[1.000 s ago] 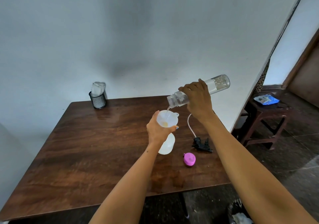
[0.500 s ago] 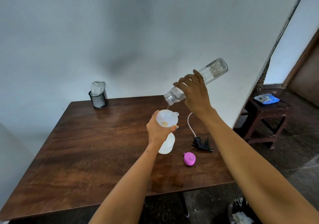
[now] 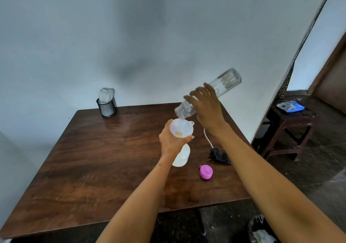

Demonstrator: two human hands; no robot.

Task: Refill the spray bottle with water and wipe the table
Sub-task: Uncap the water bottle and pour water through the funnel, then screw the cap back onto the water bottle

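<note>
Clear bottle (image 3: pixel 222 85) tilted over funnel (image 3: pixel 181 128)

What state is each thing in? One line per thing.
Clear bottle: uncapped, tilted mouth-down, right hand gripping it.
Funnel: upright in spray bottle, held by left hand.
Trigger head: off, lying on table.
Pink cap: off, on table.

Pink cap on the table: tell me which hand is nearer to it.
Left. The left hand holds the funnel just up-left of the pink cap; the right hand is higher, gripping the clear bottle.
</note>
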